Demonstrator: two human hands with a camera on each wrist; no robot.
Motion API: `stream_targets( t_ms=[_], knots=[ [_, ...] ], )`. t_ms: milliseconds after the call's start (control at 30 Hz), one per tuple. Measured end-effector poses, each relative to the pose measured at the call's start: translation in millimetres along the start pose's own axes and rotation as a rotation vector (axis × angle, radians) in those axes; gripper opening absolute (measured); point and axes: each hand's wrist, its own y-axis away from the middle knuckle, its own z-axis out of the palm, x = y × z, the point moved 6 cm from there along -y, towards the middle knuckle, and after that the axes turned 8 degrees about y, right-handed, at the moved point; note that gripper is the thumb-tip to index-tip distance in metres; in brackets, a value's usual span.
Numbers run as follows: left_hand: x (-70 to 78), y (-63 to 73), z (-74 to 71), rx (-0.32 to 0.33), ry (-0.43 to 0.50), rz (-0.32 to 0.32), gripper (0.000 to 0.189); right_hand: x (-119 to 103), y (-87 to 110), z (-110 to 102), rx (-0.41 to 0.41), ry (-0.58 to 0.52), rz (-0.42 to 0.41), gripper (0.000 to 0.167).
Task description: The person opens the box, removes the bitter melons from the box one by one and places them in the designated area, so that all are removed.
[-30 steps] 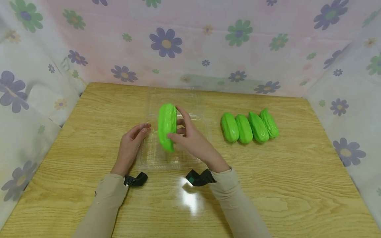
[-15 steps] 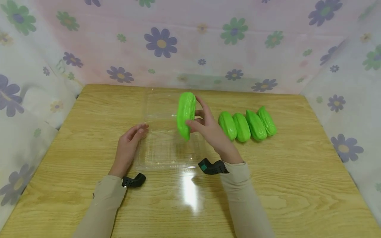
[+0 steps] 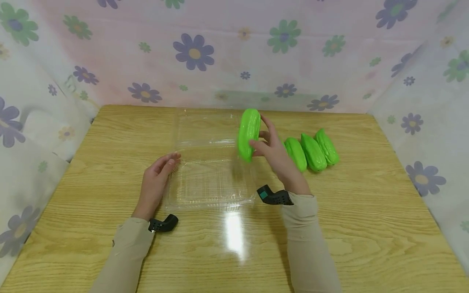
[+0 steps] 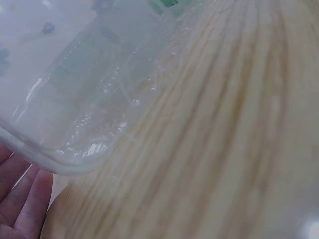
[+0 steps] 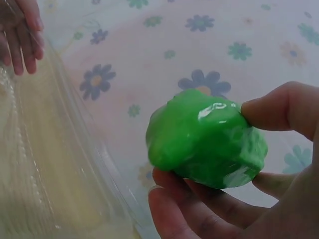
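My right hand (image 3: 280,160) holds a glossy bright green bitter melon (image 3: 249,134), thumb on one side and fingers on the other. It hangs above the right side of an open clear plastic clamshell box (image 3: 210,202), lid (image 3: 207,126) folded back. In the right wrist view the melon (image 5: 199,139) is seen end-on between thumb and fingers. My left hand (image 3: 155,181) lies at the box's left edge, its fingers fairly straight. The left wrist view shows those fingers (image 4: 32,206) beside the box rim (image 4: 45,164); whether they touch it is unclear.
Several more green melons (image 3: 313,152) lie side by side on the wooden table (image 3: 362,211), right of the box. My right hand covers the leftmost one. A flowered cloth (image 3: 234,61) rises behind the table and at both sides.
My right hand has carried the held melon from over the middle of the box to the right and a little back. My left hand has stayed at the box's edge.
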Motion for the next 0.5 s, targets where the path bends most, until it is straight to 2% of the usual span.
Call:
stream_targets(
  t_ms=[167, 300, 467, 500],
  knots=[
    [12.4, 3.8, 3.3, -0.006, 0.009, -0.001, 0.036, 4, 1.8, -13, 0.021, 0.035, 0.023, 0.070],
    [21.5, 6.7, 6.0, -0.006, -0.003, 0.003, 0.037, 10, 2.3, -24, 0.037, 0.097, 0.072, 0.072],
    [22.8, 7.1, 6.6, -0.009, -0.005, -0.001, 0.038, 18, 3.4, -34, 0.044, 0.135, 0.145, 0.072],
    [19.0, 5.8, 5.6, -0.009, 0.000, -0.004, 0.037, 20, 3.9, -36, 0.040, 0.136, 0.159, 0.072]
  ],
)
